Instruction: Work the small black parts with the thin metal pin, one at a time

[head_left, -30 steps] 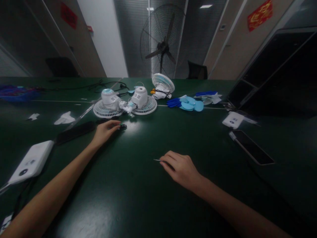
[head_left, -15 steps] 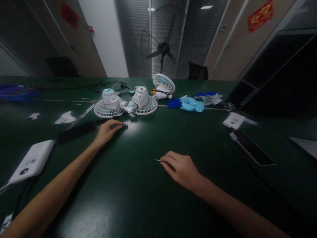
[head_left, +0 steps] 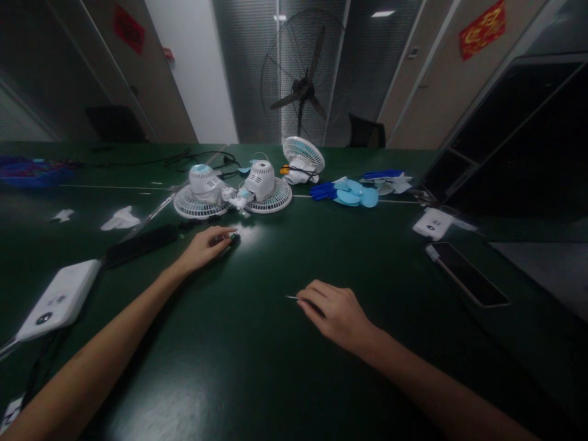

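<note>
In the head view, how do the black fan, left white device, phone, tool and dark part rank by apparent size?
1. Black fan
2. Left white device
3. Phone
Smallest, order unsure: tool in the right hand, dark part at the left hand; both partly hidden.

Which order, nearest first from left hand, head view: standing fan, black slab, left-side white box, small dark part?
1. Small dark part: at the left hand.
2. Black slab: just left.
3. White box: farther left.
4. Standing fan: beyond the table.
</note>
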